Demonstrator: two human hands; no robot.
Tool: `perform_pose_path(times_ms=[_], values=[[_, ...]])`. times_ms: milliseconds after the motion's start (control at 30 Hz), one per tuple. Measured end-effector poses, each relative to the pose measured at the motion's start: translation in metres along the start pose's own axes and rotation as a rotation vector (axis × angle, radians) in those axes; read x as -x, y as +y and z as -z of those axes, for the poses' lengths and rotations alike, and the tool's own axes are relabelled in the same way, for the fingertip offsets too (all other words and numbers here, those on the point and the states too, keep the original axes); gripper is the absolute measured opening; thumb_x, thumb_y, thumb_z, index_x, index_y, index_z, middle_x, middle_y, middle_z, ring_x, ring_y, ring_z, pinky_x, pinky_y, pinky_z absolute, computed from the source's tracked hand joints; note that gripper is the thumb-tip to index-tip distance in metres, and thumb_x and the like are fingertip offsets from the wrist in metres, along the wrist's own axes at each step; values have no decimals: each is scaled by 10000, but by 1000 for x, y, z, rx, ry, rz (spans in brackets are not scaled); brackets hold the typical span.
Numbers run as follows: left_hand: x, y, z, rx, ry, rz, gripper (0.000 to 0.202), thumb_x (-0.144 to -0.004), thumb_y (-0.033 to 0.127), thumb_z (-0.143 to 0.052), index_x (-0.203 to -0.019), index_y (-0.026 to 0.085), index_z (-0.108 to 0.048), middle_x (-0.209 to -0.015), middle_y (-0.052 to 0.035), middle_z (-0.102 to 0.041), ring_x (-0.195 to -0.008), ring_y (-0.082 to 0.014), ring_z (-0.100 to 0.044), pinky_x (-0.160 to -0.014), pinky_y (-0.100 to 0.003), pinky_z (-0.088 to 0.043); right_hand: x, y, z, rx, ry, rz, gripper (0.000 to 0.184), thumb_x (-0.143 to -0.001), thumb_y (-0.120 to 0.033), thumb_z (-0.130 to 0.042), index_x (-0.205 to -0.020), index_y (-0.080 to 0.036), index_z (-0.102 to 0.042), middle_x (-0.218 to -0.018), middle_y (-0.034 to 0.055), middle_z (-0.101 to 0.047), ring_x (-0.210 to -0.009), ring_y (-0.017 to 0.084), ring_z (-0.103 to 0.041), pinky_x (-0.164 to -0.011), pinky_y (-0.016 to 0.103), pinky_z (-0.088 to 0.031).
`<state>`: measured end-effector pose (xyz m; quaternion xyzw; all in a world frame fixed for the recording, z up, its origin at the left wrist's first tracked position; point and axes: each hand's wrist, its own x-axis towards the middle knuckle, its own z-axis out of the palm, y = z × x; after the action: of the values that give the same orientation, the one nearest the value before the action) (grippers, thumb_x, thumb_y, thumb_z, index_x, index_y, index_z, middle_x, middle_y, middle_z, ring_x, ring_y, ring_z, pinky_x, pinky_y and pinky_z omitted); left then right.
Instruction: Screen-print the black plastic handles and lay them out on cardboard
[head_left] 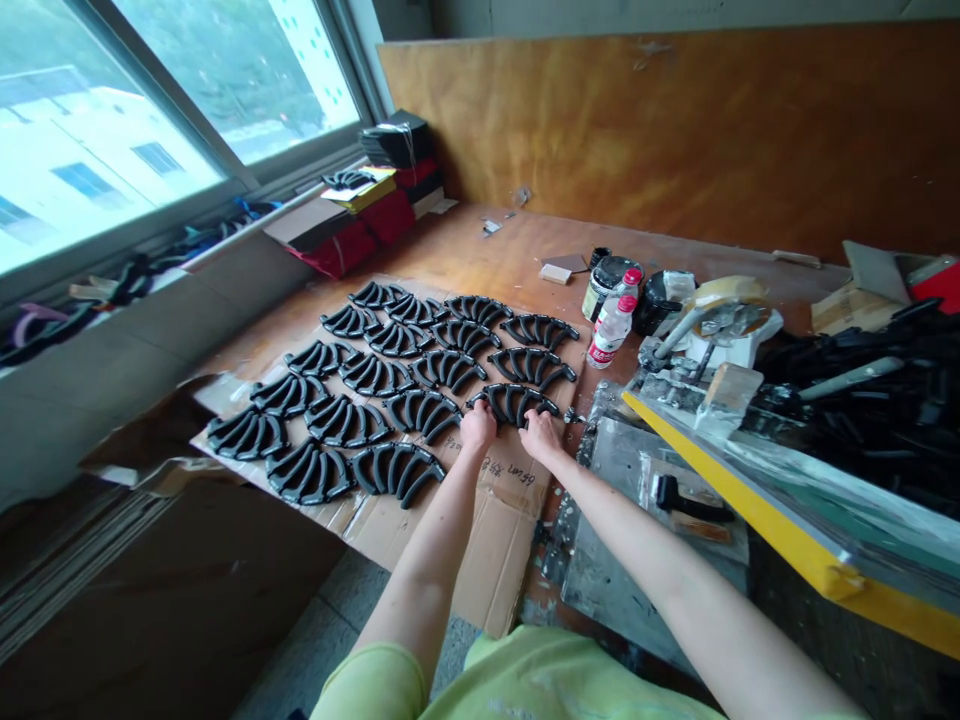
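Observation:
Several fans of black curved plastic pieces [390, 370] lie in rows on a flattened cardboard sheet [495, 520]. My left hand [478, 425] and my right hand [540, 432] both rest at the near edge of the closest fan [514, 402]. Their fingers curl down onto the black pieces of that fan. Handwriting shows on the cardboard just below my hands.
To the right stand a yellow-edged printing frame [757, 500], a metal plate [637, 480], a red-capped water bottle [613, 325], a dark jar [606, 280] and a tape roll [727, 295]. A heap of black parts [885, 400] lies far right. Boxes sit by the window [360, 215].

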<state>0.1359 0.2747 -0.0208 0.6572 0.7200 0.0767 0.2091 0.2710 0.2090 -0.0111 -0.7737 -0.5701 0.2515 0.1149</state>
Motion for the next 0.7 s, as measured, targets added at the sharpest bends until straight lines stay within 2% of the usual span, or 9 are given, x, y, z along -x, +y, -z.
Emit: perform_pose_path(times_ms=[133, 267, 367, 467, 567, 633, 700], values=[[-6, 2, 8, -27, -21, -12, 377, -946, 330, -352, -1172, 154, -598, -1057, -225, -694, -1006, -311, -664, -840, -386, -469, 14, 1, 8, -48, -15, 75, 466, -850, -247, -613, -1299, -164, -520, -1152, 150, -595, -1096, 236, -583, -951, 318, -427], [6, 1, 17, -41, -47, -70, 398, -942, 369, -371, -1225, 160, -557, -1013, -199, -710, -980, -304, -674, -836, -383, -469, 61, 24, 31, -191, 54, 311, 379, -851, -212, -606, -1229, -196, -580, -1142, 94, -624, -1035, 195, -603, -932, 322, -457], [29, -2, 24, -35, -21, -116, 455, -930, 406, -399, -1292, 145, -488, -1028, -193, -703, -978, -307, -668, -832, -391, -467, 109, 69, 60, -197, 222, 446, 287, -888, -238, -569, -1169, -247, -631, -1168, 54, -641, -1064, 205, -598, -973, 360, -451], [62, 5, 33, 117, -66, -155, 416, -896, 463, -458, -1203, 197, -546, -886, -91, -708, -763, -234, -676, -707, -325, -488, 148, 133, 84, -114, 370, 388, 304, -915, -272, -530, -1198, -246, -637, -1198, 85, -649, -1158, 262, -564, -1033, 427, -414], [101, 39, 48, 455, -162, -235, 399, -875, 498, -481, -1136, 214, -585, -711, 0, -626, -515, -131, -562, -518, -237, -439, 167, 187, 90, 29, 361, 336, 406, -903, -306, -549, -1296, -211, -582, -1260, 122, -628, -1203, 290, -550, -1043, 476, -414], [129, 75, 63, 723, -230, -332, 425, -871, 508, -495, -1145, 199, -595, -648, 25, -565, -459, -98, -490, -453, -206, -392, 172, 206, 87, 120, 321, 392, 488, -880, -346, -586, -1336, -177, -548, -1356, 140, -561, -1276, 303, -496, -1068, 503, -394], [158, 114, 81, 982, -306, -435, 469, -874, 522, -500, -1204, 199, -583, -621, 37, -534, -449, -83, -458, -443, -190, -379, 177, 212, 85, 159, 300, 482, 490, -866, -359, -606, -1313, -160, -570, -1404, 144, -516, -1329, 304, -442, -1093, 511, -369]])
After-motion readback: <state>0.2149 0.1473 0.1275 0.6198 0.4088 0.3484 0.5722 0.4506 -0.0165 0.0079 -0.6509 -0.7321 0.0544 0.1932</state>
